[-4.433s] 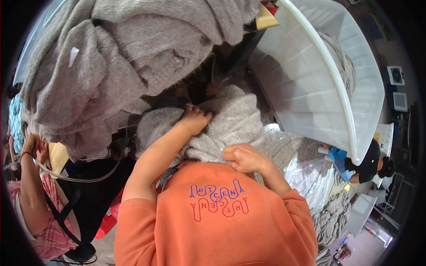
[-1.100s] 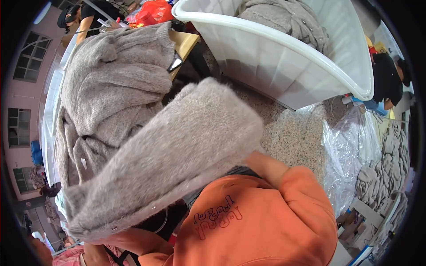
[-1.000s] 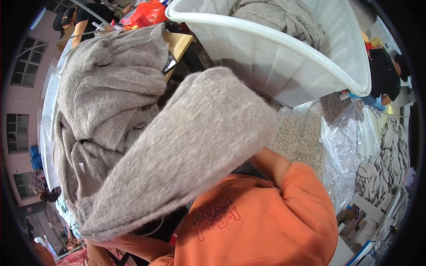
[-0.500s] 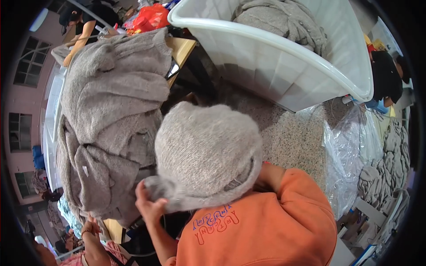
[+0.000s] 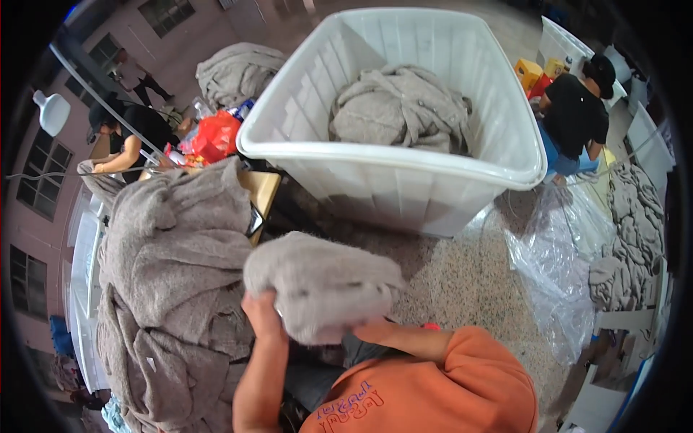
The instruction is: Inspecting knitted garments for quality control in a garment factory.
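In front of my chest is a bundled grey knitted garment (image 5: 325, 281), fuzzy and blurred by motion. My left hand (image 5: 266, 317) grips its left end, fingers closed and partly tucked under the knit. My right hand (image 5: 374, 330) holds it from below on the right; its fingertips are hidden in the cloth. Left of the bundle, a heap of similar grey knits (image 5: 180, 245) covers a table and hangs down its side. Beyond the bundle stands a big white plastic bin (image 5: 404, 180) with more grey knits (image 5: 404, 108) inside.
A bare wooden table corner (image 5: 261, 193) shows behind the heap, beside a red plastic bag (image 5: 216, 136). Clear plastic sheeting (image 5: 556, 260) lies on the speckled floor at right, near more grey knits (image 5: 632, 224). Co-workers in black (image 5: 577, 108) are at far right and far left.
The bundle has moved away from my chest and looks smaller and flatter. My right hand has come into sight beneath it. The view has tilted up, showing more of the bin.
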### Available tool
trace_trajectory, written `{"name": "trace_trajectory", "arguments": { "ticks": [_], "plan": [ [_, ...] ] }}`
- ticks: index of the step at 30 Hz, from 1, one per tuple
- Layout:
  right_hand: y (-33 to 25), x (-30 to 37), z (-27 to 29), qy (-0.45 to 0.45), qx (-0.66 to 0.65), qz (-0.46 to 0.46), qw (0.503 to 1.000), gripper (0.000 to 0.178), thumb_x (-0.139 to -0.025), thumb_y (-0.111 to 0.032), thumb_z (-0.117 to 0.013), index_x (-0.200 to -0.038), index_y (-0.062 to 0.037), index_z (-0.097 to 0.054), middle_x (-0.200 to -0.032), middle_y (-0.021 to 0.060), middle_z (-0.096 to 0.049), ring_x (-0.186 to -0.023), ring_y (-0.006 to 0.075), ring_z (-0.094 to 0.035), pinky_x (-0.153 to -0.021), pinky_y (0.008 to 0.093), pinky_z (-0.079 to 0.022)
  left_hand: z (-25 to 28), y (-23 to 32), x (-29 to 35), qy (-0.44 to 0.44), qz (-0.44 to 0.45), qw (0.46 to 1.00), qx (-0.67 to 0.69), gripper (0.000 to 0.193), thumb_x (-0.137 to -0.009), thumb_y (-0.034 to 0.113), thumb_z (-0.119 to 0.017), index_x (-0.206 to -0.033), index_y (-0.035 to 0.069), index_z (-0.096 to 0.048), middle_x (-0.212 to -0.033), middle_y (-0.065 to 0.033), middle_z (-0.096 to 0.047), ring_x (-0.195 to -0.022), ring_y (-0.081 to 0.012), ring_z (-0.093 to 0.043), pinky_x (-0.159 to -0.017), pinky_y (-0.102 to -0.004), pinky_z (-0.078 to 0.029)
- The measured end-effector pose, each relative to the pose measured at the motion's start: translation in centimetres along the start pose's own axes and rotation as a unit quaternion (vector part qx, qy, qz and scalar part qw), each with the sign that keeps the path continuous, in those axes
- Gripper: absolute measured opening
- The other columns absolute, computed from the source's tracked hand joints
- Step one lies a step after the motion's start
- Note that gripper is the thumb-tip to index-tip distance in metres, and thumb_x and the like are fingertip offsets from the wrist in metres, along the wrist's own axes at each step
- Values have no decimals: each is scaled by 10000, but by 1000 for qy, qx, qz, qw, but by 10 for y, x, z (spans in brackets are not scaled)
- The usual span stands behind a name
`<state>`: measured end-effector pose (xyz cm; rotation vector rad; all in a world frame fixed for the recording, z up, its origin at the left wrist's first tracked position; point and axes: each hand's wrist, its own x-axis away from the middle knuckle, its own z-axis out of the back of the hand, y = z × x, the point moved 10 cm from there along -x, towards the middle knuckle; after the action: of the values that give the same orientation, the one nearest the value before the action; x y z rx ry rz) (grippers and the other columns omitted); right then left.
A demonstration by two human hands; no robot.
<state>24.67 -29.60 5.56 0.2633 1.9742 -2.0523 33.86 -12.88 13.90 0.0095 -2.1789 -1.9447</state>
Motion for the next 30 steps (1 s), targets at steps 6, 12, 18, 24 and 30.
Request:
{"name": "trace_trajectory", "arguments": {
  "ticks": [6, 12, 18, 24, 30],
  "plan": [
    [15, 20, 10, -142, 161, -157, 964, 262, -777, -171, -598, -986, -12, -600, -871, 130, -602, -753, 241, -600, -656, 307, -470, -162, 228, -26, -194, -260, 930, 171, 417, -681, -21, -488, -1096, -36, -507, -1003, -132, -580, -900, -207, -573, -804, -330, -456],
    [3, 37, -14, -249, 137, -117, 952, 301, -772, -211, -572, -984, 2, -590, -891, 152, -602, -802, 304, -587, -703, 372, -463, -269, 282, -42, -256, -330, 900, -121, 605, -739, 55, -617, -1272, -58, -354, -1089, -205, -543, -937, -254, -558, -822, -306, -425],
    [7, 26, -1, -273, 184, -133, 935, 309, -771, -213, -566, -994, 0, -589, -954, 167, -595, -875, 326, -570, -763, 390, -449, -226, 182, -56, -291, -174, 882, -328, 362, -763, 105, -625, -1090, -35, -563, -987, -76, -604, -882, -116, -559, -737, -240, -464],
    [16, 45, -39, -399, 173, -65, 898, 324, -774, -245, -556, -1011, -26, -584, -968, 173, -592, -881, 326, -568, -773, 387, -451, -114, 113, -5, -342, -214, 788, -465, 354, -707, 113, -652, -1038, 6, -588, -890, -117, -632, -747, -173, -617, -702, -283, -489],
    [24, 59, -60, -455, 139, -158, 865, 366, -754, -234, -611, -1027, 7, -583, -917, 166, -604, -804, 267, -612, -702, 326, -477, 59, 167, 6, 28, -365, 698, -615, 465, -634, 118, -680, -1064, 22, -533, -1140, -182, -498, -1063, -344, -471, -882, -402, -410]
  ]
}}
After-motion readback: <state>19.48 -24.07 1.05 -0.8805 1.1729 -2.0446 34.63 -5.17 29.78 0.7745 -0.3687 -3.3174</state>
